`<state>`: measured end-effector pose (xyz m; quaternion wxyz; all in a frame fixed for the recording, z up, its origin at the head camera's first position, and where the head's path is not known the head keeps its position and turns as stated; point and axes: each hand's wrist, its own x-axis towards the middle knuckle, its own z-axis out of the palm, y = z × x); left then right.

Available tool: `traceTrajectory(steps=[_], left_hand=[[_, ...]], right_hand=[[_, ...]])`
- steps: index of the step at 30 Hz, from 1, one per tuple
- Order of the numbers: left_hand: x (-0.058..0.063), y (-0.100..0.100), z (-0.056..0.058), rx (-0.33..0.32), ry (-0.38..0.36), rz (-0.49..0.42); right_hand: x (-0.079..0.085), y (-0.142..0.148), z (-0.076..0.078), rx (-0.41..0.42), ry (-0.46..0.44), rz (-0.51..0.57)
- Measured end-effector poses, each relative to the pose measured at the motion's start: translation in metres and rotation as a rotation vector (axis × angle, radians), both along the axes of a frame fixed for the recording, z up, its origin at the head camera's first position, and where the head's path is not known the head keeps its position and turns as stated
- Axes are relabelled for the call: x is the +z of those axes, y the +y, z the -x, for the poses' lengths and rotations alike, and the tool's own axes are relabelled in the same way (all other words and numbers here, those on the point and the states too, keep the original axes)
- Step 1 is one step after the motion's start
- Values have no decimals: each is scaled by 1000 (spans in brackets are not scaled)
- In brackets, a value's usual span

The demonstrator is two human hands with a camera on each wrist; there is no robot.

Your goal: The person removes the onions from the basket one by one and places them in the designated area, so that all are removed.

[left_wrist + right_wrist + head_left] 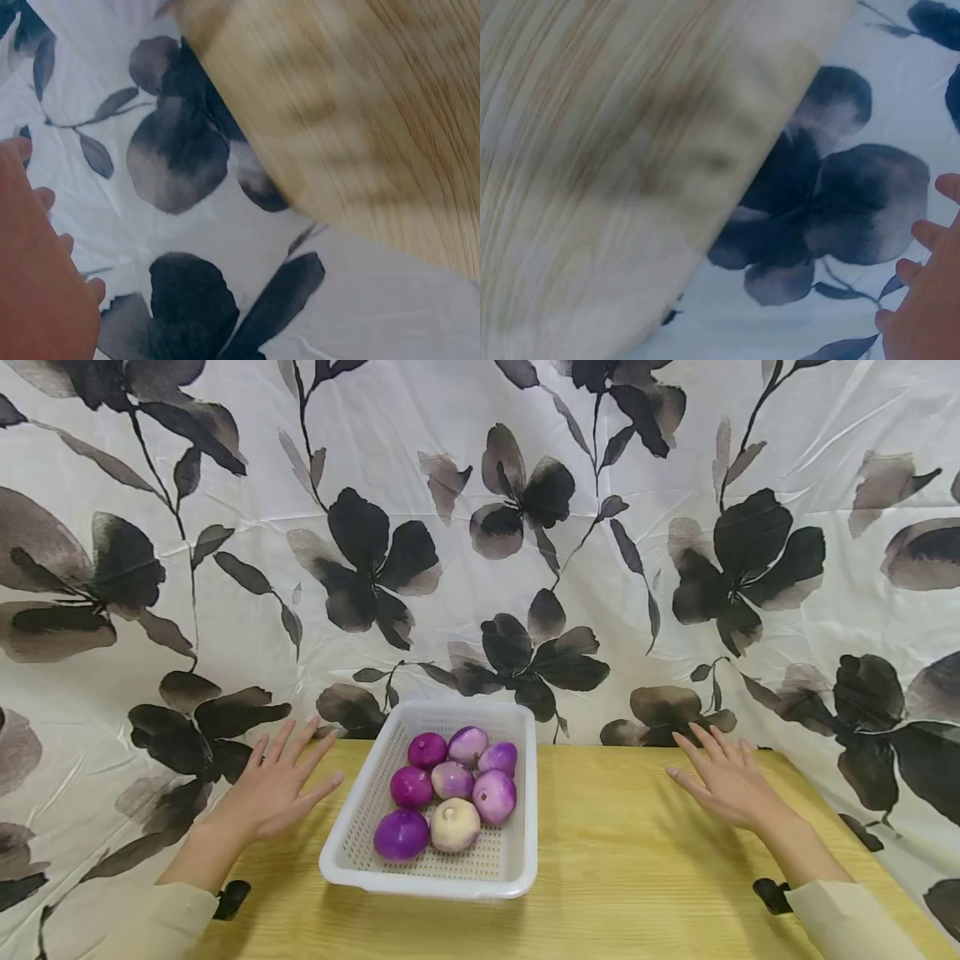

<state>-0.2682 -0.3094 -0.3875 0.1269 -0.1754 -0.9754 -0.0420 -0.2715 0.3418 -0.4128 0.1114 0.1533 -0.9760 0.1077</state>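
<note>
A white plastic basket (431,882) stands on the table, left of the middle in the head view. In it lie several purple onions, one of them a dark one (401,835) at the front, beside a pale, cream-coloured onion (454,825). To the left of the basket my left hand (273,783) hovers with fingers spread, holding nothing. Farther off on the right, my right hand (729,783) is held over the table, its fingers also spread and bare. Each wrist view catches only part of its hand, the left hand (45,262) and the right hand (926,292).
A yellow wood-grain table (600,860) spans the lower part of the head view. Behind it and along both sides hangs a white cloth (450,577) with dark flowers. Dark wrist devices, one on the left (232,900) and one on the right (772,896), sit at the sleeves.
</note>
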Motion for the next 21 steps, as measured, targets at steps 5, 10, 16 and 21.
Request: traceTrajectory(steps=[5, 10, 16, 21], left_hand=[[-2, 6, -2, -45, 5, -37], [-4, 11, -9, -57, 15, -55], [-7, 19, -12, -95, 22, -67], [-7, 26, -13, -119, 36, -60]], right_hand=[[5, -13, 0, 40, 40, -2], [7, -23, -2, 86, 54, 40], [15, -36, -8, 112, 32, 24], [16, -45, -8, 151, 20, 45]])
